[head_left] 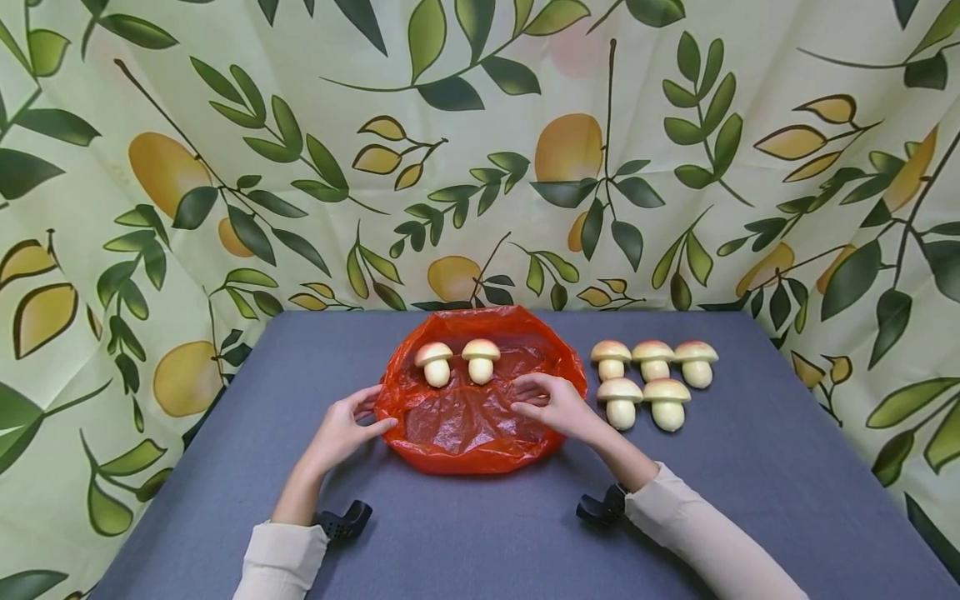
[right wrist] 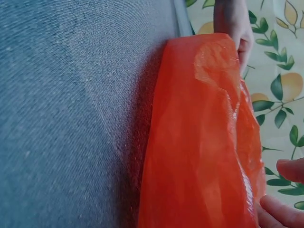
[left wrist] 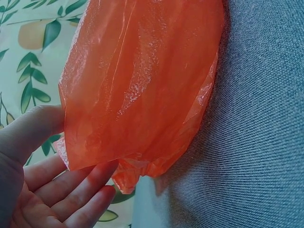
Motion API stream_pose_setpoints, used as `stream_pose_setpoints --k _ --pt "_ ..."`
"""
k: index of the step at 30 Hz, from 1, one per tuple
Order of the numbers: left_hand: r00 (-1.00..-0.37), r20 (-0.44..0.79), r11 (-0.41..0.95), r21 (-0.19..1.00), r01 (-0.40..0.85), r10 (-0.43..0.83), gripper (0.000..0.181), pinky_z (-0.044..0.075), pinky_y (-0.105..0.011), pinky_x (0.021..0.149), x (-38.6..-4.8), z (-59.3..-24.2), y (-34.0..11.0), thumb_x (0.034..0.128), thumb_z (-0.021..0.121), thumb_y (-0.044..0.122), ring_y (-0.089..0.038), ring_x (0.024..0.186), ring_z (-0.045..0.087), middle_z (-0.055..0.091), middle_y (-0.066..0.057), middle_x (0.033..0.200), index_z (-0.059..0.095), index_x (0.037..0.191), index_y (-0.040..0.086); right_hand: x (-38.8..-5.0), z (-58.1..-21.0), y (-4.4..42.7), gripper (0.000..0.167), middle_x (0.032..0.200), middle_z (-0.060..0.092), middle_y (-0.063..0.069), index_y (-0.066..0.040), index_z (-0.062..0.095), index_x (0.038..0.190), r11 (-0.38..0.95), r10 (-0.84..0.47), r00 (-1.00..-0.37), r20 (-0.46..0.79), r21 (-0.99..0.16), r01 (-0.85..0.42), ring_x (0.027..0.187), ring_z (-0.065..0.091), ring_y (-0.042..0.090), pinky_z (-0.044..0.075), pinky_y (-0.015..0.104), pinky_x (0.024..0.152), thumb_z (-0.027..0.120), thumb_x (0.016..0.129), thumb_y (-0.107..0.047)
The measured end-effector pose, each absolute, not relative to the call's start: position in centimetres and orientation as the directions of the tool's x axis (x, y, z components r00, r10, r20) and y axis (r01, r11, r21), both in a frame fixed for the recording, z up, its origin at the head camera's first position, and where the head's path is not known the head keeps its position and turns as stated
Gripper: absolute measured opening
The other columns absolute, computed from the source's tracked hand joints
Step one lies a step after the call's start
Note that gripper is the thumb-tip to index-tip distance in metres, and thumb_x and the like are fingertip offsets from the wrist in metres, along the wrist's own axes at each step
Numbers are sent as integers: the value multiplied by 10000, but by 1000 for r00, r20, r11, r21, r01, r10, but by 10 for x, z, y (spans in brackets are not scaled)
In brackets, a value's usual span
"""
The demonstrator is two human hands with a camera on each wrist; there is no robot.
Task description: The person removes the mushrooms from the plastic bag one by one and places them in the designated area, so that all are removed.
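A red plastic bag lies on the table with its mouth spread wide. Inside it are two toy mushrooms, one on the left and one on the right, both with pale stems and reddish-yellow caps. My left hand is at the bag's left rim, thumb and fingers apart; in the left wrist view, the thumb touches the bag's edge and the fingers extend loosely beside it. Over the right part of the bag, my right hand has relaxed fingers with nothing between them. The right wrist view shows fingertips by the rim.
Several similar mushrooms stand in two rows on the table, just right of the bag and close to my right forearm. The blue-grey table meets a leaf-and-fruit patterned cloth behind. Each wrist wears a black camera mount.
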State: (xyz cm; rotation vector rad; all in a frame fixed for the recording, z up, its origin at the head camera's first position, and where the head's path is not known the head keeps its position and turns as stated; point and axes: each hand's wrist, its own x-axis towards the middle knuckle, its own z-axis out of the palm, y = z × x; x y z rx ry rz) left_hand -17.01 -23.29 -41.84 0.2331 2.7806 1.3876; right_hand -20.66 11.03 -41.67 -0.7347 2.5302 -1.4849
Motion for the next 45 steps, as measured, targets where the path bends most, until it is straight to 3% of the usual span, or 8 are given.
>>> stream_pose_setpoints --k 14,21,26,32,39,45 --pt "-987 53 583 802 131 149 608 520 -501 997 -170 -418 -234 858 731 184 -414 1155 617 624 -280 1243 487 1357 -63 -225 -422 85 370 1087 691 269 111 610 1168 433 -412 -911 26 -874 -221 968 707 315 608 369 838 677 880 -111" --pt "-988 58 579 805 129 140 602 514 -490 1004 -171 -420 -233 848 737 154 -414 1151 621 620 -286 1250 492 1350 -70 -231 -423 78 378 1100 700 253 99 605 1199 418 -351 -933 -81 -905 -79 966 712 249 602 341 861 658 897 -121" --pt "-989 69 574 808 133 132 592 505 -488 1014 -172 -421 -233 842 740 137 -410 1147 623 626 -283 1241 501 1341 -70 -237 -426 71 387 1112 697 266 103 590 1219 397 -302 -943 -137 -918 6 957 712 270 610 361 840 644 898 -107" --pt "-990 60 582 804 124 128 595 506 -494 1017 -172 -420 -233 843 740 148 -414 1153 620 624 -281 1247 501 1347 -60 -244 -435 63 390 1126 695 262 96 590 1220 371 -236 -950 -202 -923 104 873 718 202 620 338 799 654 909 -130" --pt "-990 57 588 799 121 126 600 508 -493 1016 -171 -420 -232 843 739 143 -416 1156 618 621 -284 1251 494 1351 -62 -251 -436 56 430 1142 692 247 78 578 1238 284 -161 -940 -302 -926 249 835 729 169 601 329 844 660 914 -192" --pt "-990 57 598 791 125 132 606 509 -494 1012 -171 -419 -231 843 742 161 -416 1155 618 624 -284 1243 496 1349 -64 -257 -435 51 444 1053 709 226 92 579 1216 265 -113 -938 -328 -920 290 745 708 119 615 288 782 679 901 -203"
